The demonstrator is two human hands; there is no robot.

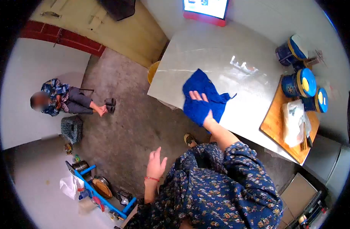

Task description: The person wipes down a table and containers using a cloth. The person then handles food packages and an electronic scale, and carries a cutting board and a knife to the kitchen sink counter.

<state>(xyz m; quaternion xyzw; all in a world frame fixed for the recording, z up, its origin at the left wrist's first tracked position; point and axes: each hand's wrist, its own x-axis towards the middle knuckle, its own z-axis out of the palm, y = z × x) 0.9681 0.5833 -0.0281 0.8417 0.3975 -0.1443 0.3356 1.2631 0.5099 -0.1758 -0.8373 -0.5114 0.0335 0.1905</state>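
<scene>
A dark blue cloth (219,100) lies spread and creased near the edge of the pale table (175,53). My right hand (198,95) rests flat on it, fingers stretched out, with part of the cloth across the back of the hand. A short string or loop sticks out from the cloth's right corner. To the left, my left hand (156,166) hangs in the air over the floor beside my body. It holds nothing and its fingers are extended. A red bracelet (152,178) circles that wrist.
Blue tubs (293,84) and a plastic-wrapped item (293,122) sit around a wooden board (274,110) at the table's right. A lit screen (207,8) stands at the back. On the left, a seated person (74,97) and a blue rack (106,200) are near.
</scene>
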